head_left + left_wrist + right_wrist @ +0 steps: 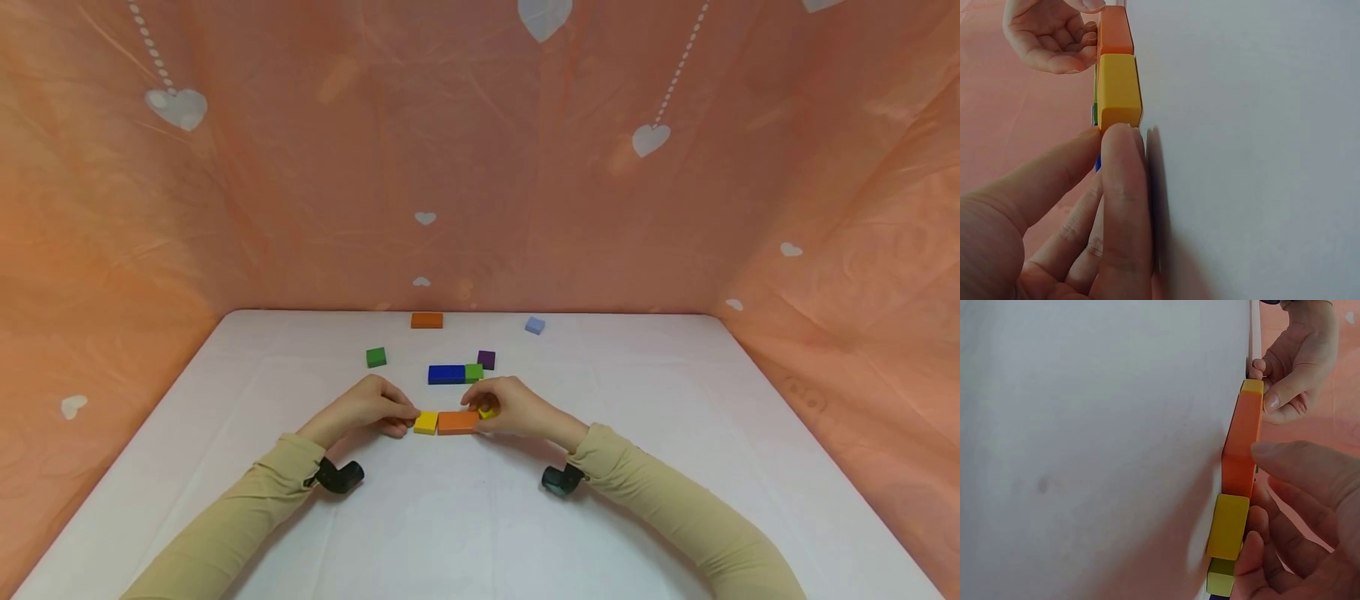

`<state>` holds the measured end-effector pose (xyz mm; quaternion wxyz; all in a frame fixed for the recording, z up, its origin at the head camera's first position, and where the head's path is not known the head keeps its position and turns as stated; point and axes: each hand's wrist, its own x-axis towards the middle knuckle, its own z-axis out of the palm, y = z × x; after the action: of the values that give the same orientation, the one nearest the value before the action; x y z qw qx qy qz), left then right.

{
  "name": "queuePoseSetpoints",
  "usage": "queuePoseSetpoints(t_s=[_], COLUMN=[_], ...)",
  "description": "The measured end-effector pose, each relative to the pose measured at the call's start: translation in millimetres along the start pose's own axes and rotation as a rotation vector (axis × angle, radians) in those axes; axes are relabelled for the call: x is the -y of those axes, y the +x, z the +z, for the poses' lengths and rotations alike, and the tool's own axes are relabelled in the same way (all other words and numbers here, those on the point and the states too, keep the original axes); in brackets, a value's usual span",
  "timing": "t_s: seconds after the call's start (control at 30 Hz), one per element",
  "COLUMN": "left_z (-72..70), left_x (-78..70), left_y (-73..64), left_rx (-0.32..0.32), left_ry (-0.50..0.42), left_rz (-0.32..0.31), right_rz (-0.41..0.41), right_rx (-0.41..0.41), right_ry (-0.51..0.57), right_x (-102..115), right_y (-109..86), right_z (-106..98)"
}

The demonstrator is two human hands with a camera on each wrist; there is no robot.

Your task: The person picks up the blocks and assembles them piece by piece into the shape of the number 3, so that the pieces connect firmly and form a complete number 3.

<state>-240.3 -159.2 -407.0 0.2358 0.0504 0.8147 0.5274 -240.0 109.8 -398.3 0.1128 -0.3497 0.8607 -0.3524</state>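
A yellow block (426, 423), a longer orange block (457, 423) and a second yellow block (1229, 528) lie in a row on the white table. My left hand (372, 403) touches the free left end of the first yellow block with thumb and finger tips, its fingers fairly straight. Across the right part of the orange block, my right hand (517, 407) has its thumb on the near side and curled fingers on the far side. Those fingers partly cover the second yellow block in the head view.
Behind the row sit a blue block (446, 375) and a lime block (474, 372) end to end. Farther back are green (376, 357), purple (487, 360), orange (427, 321) and pale blue (535, 326) blocks. A pinkish-orange curtain (480, 167) surrounds the table.
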Motion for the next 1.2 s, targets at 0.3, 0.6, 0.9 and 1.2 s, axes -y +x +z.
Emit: queuePoseSetpoints(t_s=[0.3, 0.6, 0.9, 1.2], left_z=[1.1, 2.7, 3.5, 3.5], left_x=[-1.1, -2.6, -3.0, -2.7], left_y=[-1.8, -1.0, -0.7, -1.0], left_rx=[-0.002, -0.018, -0.03, -0.019], left_ry=[0.017, 0.04, 0.036, 0.022], left_rz=[0.0, 0.003, -0.008, -0.002], right_rz=[0.003, -0.011, -0.024, -0.046], right_rx=[-0.004, -0.008, -0.012, -0.038], right_ry=[0.002, -0.008, 0.001, 0.105], right_x=[0, -1, -2, 1], right_y=[0.1, 0.8, 2.0, 9.1], right_z=[2, 1, -3, -38])
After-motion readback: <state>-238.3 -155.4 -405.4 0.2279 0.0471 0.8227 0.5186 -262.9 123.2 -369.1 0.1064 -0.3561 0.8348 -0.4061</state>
